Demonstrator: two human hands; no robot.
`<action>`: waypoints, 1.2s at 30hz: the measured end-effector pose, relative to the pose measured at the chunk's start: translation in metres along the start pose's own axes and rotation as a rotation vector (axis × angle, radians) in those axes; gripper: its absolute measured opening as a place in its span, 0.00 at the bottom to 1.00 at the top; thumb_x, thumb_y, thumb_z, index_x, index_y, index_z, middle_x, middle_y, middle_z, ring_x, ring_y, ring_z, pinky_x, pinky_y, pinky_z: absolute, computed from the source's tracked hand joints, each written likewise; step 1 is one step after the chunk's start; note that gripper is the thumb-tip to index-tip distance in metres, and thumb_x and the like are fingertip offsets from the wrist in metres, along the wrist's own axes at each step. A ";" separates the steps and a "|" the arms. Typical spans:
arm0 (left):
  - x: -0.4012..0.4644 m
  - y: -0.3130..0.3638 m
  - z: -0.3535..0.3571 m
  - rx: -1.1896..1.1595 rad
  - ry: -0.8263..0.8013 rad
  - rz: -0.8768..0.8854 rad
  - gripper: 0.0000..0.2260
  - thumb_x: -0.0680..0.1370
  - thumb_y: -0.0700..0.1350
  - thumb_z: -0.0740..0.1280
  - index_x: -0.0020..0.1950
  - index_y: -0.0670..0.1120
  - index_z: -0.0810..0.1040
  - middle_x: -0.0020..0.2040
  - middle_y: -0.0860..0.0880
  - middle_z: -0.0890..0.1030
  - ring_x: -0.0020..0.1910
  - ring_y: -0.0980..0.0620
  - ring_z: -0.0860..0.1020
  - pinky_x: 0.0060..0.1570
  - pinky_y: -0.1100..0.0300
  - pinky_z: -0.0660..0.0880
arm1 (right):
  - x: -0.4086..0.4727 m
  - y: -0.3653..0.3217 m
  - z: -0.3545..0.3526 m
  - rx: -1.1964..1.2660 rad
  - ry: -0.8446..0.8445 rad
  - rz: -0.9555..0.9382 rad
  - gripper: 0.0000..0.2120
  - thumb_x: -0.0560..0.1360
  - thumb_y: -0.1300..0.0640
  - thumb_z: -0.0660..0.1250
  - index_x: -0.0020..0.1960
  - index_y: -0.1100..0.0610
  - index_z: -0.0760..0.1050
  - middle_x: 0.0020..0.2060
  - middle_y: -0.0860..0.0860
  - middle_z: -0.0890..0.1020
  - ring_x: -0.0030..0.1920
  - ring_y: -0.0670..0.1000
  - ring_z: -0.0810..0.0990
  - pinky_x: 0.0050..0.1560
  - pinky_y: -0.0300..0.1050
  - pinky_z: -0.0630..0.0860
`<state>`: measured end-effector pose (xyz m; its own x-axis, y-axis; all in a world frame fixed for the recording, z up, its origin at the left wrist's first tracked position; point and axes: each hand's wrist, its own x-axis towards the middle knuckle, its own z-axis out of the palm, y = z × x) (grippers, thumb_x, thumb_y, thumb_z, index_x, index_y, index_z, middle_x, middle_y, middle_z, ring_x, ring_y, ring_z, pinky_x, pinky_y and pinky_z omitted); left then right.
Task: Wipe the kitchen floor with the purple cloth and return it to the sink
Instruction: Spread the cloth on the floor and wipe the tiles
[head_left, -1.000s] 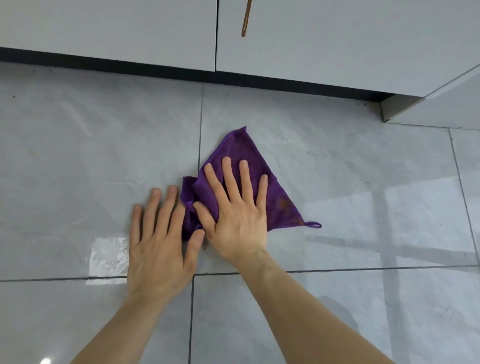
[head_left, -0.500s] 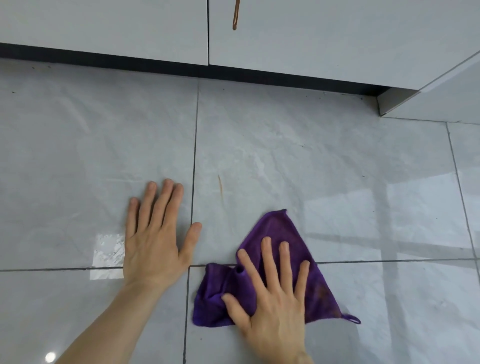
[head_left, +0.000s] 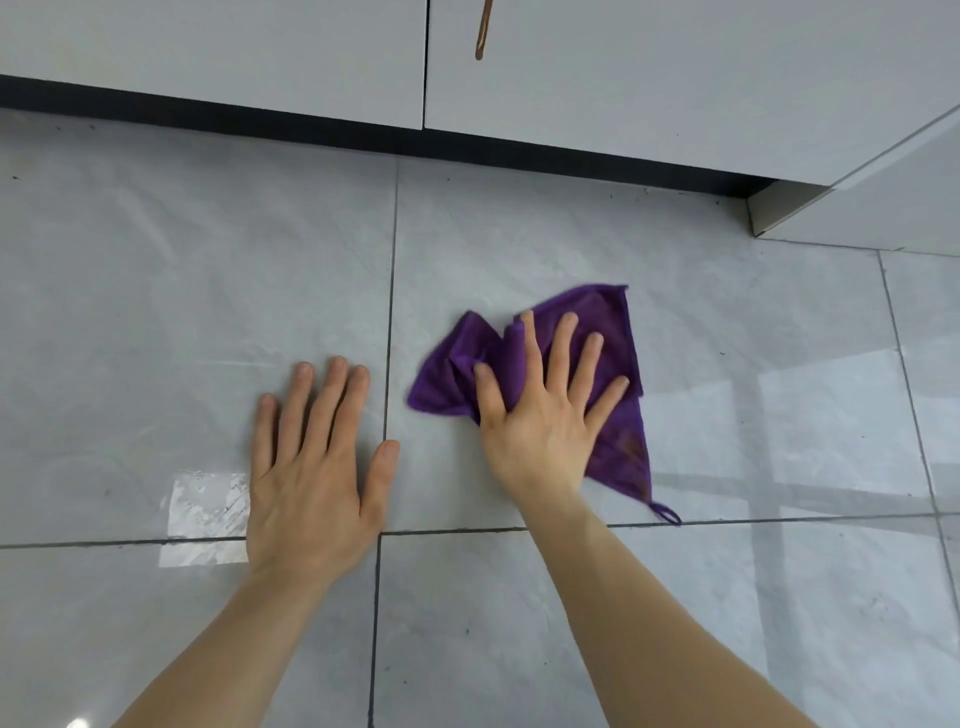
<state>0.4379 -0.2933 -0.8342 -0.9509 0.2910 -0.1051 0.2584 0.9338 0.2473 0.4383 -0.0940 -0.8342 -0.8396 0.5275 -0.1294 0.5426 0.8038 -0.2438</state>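
Note:
The purple cloth (head_left: 615, 325) lies crumpled on the grey floor tile (head_left: 571, 234), with a brownish stain near its lower right corner and a small hanging loop (head_left: 665, 512). My right hand (head_left: 545, 415) presses flat on it with fingers spread, and the thumb is dug into a fold. My left hand (head_left: 311, 467) rests flat on the bare tile to the cloth's left, fingers apart, holding nothing. It does not touch the cloth. No sink is in view.
Light grey cabinet doors (head_left: 675, 93) run along the top above a dark kickboard (head_left: 311, 124). A brown drip (head_left: 482, 31) runs down one door. A cabinet corner (head_left: 769, 213) juts out at the right. Glare patches sit on the glossy tiles.
My right hand dragged the cloth towards me, then pushed it away and to the right. A thin brown streak seen on the tile half a second ago is gone. My left hand stayed put.

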 end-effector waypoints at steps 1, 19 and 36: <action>0.001 0.002 0.000 -0.003 0.004 0.003 0.31 0.82 0.59 0.50 0.83 0.47 0.55 0.84 0.48 0.57 0.83 0.46 0.50 0.80 0.40 0.51 | 0.011 -0.008 0.000 0.026 -0.010 -0.002 0.33 0.79 0.31 0.50 0.81 0.41 0.49 0.83 0.49 0.49 0.82 0.58 0.41 0.76 0.72 0.39; -0.001 0.006 0.000 -0.009 0.008 0.010 0.33 0.81 0.61 0.49 0.83 0.46 0.55 0.83 0.48 0.58 0.83 0.47 0.51 0.80 0.40 0.52 | -0.094 0.035 -0.005 -0.080 -0.154 -0.458 0.29 0.80 0.40 0.60 0.80 0.43 0.58 0.82 0.44 0.53 0.82 0.53 0.48 0.77 0.68 0.54; -0.006 0.008 0.003 -0.020 0.045 0.011 0.34 0.81 0.63 0.49 0.83 0.48 0.54 0.84 0.50 0.55 0.83 0.48 0.48 0.81 0.43 0.46 | -0.196 0.079 -0.011 0.077 -0.109 -0.090 0.29 0.79 0.39 0.55 0.78 0.45 0.62 0.81 0.47 0.58 0.82 0.55 0.49 0.76 0.72 0.52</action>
<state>0.4461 -0.2870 -0.8341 -0.9549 0.2909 -0.0594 0.2655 0.9263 0.2676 0.6460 -0.1314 -0.8175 -0.8848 0.4178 -0.2062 0.4649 0.8210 -0.3315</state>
